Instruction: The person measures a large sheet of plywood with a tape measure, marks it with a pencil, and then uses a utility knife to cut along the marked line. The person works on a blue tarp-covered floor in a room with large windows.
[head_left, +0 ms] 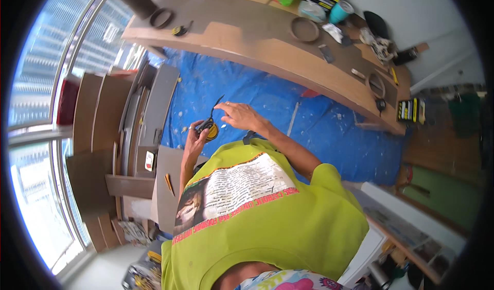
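Note:
In front of my body, my left hand [193, 145] is closed around a yellow and black tape measure [212, 131]. A thin dark strip [217, 102] sticks up from the tape measure. To its right, my right hand [241, 116] has the index finger stretched toward this strip and the thumb apart from it. That fingertip is at or very near the strip; whether they touch I cannot tell. A second tape measure [179, 30] lies on the long wooden panel [221, 39] ahead, beside a dark ring [161, 18].
A blue sheet [257, 84] covers the floor. Boards [160, 99] lean at the left by the window; a yellow pencil-like tool [170, 184] lies on one. Another ring [304, 29], a turquoise cup [341, 12] and several tools sit on the panel's right part. A white cabinet [366, 249] stands lower right.

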A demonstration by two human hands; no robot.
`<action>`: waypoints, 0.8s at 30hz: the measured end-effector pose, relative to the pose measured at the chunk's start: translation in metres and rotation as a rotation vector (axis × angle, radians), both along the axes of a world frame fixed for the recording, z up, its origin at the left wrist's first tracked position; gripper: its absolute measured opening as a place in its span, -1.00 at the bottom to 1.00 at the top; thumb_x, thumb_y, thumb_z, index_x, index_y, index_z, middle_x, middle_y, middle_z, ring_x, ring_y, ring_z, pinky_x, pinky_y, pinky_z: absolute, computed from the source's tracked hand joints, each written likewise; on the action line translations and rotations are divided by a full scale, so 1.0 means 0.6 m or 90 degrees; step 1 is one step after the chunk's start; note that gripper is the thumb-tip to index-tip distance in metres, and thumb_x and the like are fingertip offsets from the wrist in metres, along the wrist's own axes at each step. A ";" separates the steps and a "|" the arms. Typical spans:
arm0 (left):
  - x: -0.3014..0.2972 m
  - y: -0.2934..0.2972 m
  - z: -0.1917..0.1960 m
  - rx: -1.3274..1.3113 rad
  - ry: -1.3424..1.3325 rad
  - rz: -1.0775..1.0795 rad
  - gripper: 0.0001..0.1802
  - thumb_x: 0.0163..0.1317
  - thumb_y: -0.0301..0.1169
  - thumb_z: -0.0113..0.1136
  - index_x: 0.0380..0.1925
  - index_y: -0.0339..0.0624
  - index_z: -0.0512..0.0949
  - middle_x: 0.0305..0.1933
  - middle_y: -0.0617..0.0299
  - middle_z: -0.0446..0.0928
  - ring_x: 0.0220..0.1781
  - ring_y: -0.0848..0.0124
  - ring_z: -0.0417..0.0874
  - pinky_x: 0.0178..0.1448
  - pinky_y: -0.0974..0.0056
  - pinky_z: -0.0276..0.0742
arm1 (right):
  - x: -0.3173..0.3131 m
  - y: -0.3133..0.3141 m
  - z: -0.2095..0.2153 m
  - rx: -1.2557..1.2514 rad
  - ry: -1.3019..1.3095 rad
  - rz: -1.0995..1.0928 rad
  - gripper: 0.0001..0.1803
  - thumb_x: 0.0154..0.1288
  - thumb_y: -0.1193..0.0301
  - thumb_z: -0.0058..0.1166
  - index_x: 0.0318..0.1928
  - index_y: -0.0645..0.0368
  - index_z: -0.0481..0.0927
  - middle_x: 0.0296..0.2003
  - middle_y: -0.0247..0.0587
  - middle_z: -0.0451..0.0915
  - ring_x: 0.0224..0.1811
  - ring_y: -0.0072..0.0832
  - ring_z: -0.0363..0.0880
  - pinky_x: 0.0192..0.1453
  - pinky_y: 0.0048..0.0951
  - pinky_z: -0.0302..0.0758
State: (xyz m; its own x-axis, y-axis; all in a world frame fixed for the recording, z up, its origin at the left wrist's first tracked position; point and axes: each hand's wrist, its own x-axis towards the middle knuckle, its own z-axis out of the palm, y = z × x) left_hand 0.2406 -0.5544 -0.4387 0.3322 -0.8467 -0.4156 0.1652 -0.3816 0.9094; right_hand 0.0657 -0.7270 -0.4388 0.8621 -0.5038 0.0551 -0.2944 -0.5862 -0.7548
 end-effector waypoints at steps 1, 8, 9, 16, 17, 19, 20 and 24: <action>0.002 0.012 0.002 -0.006 -0.004 0.027 -0.49 0.44 -0.29 0.20 0.27 -0.23 0.33 0.04 0.03 0.59 -0.02 0.37 0.66 0.01 0.25 0.66 | 0.013 0.007 0.003 0.014 -0.003 0.026 -0.50 0.30 0.35 0.20 0.24 0.07 0.46 -0.18 -0.05 0.65 -0.14 -0.09 0.68 -0.03 -0.12 0.60; 0.076 0.125 0.002 0.067 -0.170 0.054 -0.52 0.45 -0.30 0.18 0.28 -0.22 0.33 -0.06 0.09 0.58 -0.08 0.45 0.60 -0.04 0.35 0.55 | 0.124 0.083 0.028 0.067 0.052 0.147 -0.50 0.32 0.35 0.18 0.26 0.02 0.44 0.01 -0.06 0.62 0.00 -0.04 0.64 0.06 -0.09 0.58; 0.074 0.145 0.000 0.074 -0.167 0.073 -0.52 0.45 -0.30 0.17 0.27 -0.22 0.33 -0.07 0.09 0.58 -0.09 0.45 0.60 -0.05 0.35 0.55 | 0.131 0.098 0.023 0.052 0.039 0.166 -0.49 0.34 0.35 0.17 0.28 0.01 0.43 -0.08 -0.08 0.64 -0.09 -0.07 0.65 0.00 -0.11 0.58; 0.083 0.244 0.014 0.089 -0.173 0.156 -0.50 0.39 -0.23 0.22 0.22 -0.24 0.40 -0.17 0.04 0.63 -0.21 0.42 0.63 -0.13 0.29 0.57 | 0.195 0.184 0.023 0.057 0.121 0.271 -0.51 0.33 0.36 0.12 0.27 0.03 0.44 0.15 0.00 0.58 0.15 0.02 0.57 0.19 -0.05 0.54; 0.091 0.264 -0.004 0.069 -0.160 0.178 -0.50 0.39 -0.23 0.23 0.22 -0.23 0.40 -0.17 0.04 0.63 -0.21 0.42 0.64 -0.13 0.28 0.57 | 0.209 0.199 0.023 0.067 0.108 0.283 -0.51 0.33 0.37 0.11 0.27 0.03 0.43 0.13 0.00 0.59 0.13 0.02 0.58 0.17 -0.05 0.54; 0.092 0.298 -0.010 0.054 -0.169 0.212 -0.50 0.37 -0.23 0.24 0.21 -0.22 0.41 -0.17 0.02 0.64 -0.19 0.37 0.66 -0.11 0.24 0.57 | 0.230 0.231 0.023 0.091 0.077 0.322 -0.50 0.33 0.40 0.10 0.28 0.02 0.43 0.07 -0.01 0.61 0.08 0.01 0.61 0.12 -0.04 0.55; 0.089 0.305 -0.016 0.057 -0.189 0.218 -0.50 0.36 -0.23 0.24 0.21 -0.21 0.41 -0.17 0.00 0.64 -0.17 0.32 0.68 -0.10 0.21 0.58 | 0.234 0.242 0.026 0.088 0.104 0.325 -0.50 0.34 0.41 0.09 0.28 0.02 0.43 0.03 -0.02 0.63 0.04 0.00 0.62 0.09 -0.05 0.55; 0.120 0.338 0.033 0.123 -0.303 0.203 -0.50 0.28 -0.23 0.28 0.14 -0.26 0.48 -0.03 -0.06 0.62 -0.01 0.18 0.67 0.13 0.13 0.56 | 0.282 0.292 0.029 0.099 0.137 0.340 -0.50 0.34 0.47 0.08 0.29 0.02 0.43 -0.13 -0.07 0.66 -0.13 -0.06 0.65 -0.05 -0.10 0.55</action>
